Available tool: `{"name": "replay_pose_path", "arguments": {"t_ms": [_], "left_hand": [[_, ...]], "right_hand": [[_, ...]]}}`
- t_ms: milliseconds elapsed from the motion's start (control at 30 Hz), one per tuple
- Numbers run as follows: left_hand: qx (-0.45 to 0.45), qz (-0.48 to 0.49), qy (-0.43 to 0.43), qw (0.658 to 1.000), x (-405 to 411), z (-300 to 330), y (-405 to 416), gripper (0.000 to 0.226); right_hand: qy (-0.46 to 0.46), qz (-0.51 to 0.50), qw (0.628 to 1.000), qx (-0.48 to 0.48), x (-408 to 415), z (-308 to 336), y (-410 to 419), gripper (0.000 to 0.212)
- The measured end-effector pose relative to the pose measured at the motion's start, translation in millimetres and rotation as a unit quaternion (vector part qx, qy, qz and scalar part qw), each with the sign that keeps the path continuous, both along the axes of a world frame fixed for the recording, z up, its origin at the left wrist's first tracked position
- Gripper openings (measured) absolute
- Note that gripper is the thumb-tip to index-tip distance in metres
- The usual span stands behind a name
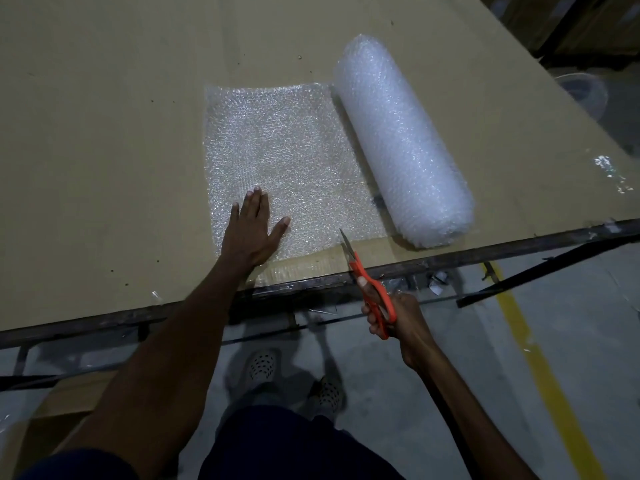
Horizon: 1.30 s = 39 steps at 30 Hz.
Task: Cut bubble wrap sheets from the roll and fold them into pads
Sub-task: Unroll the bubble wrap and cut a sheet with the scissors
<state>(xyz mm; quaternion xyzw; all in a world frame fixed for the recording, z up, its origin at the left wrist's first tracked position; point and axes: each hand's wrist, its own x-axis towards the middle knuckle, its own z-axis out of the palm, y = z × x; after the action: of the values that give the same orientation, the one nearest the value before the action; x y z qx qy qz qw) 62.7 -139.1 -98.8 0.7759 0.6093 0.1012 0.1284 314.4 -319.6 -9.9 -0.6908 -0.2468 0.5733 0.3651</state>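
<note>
A fat roll (pixel 403 142) of bubble wrap lies on a flat tan table (pixel 104 133), a white cylinder with a pebbled, glinting skin, its near end close to the table's dark metal edge. From its left side an unrolled sheet (pixel 287 150) spreads flat on the board, clear and dimpled, the tan showing through; its far and left edges are straight, its near edge stops short of the table edge.

The left hand (pixel 252 230) lies palm down on the sheet's near left corner, fingers straight and spread, pressing it flat. The right hand (pixel 391 317) is curled round the orange plastic handles of scissors (pixel 367 282), held off the table edge; the slim metal blades look nearly closed and point up toward the sheet's near edge, the tip just at it, between hand and roll.

The tabletop looks like smooth board with a few dark specks. Below are a grey floor with a yellow line (pixel 540 362) and two perforated pale shoes (pixel 263 365). No writing can be read
</note>
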Motion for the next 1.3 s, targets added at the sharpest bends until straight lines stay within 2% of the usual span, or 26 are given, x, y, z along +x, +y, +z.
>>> {"name": "replay_pose_path", "arguments": {"t_ms": [167, 333, 500, 767, 933, 1067, 1300], "left_hand": [[0.000, 0.001, -0.003, 1.000, -1, -1, 0, 0.086], [0.000, 0.001, -0.007, 1.000, 0, 0, -1, 0.083], [0.002, -0.001, -0.006, 1.000, -1, -1, 0, 0.081], [-0.001, -0.001, -0.004, 1.000, -1, -1, -1, 0.081], [-0.004, -0.001, -0.002, 1.000, -2, -2, 0, 0.082], [-0.008, 0.001, -0.003, 1.000, -2, -3, 1, 0.084], [-0.005, -0.001, -0.002, 1.000, -2, -2, 0, 0.082]], "right_hand": [[0.001, -0.002, 1.000, 0.002, -2, 1, 4, 0.055], [0.000, -0.004, 1.000, -0.010, -7, 3, 2, 0.044], [0.002, -0.004, 1.000, 0.000, -9, 2, 4, 0.051], [-0.001, 0.004, 1.000, -0.012, -12, 1, 0, 0.044], [0.007, -0.004, 1.000, 0.007, -17, -1, 3, 0.049], [0.014, -0.005, 1.000, 0.007, -18, -2, 3, 0.042], [0.020, -0.006, 1.000, 0.008, -22, -7, 10, 0.049]]}}
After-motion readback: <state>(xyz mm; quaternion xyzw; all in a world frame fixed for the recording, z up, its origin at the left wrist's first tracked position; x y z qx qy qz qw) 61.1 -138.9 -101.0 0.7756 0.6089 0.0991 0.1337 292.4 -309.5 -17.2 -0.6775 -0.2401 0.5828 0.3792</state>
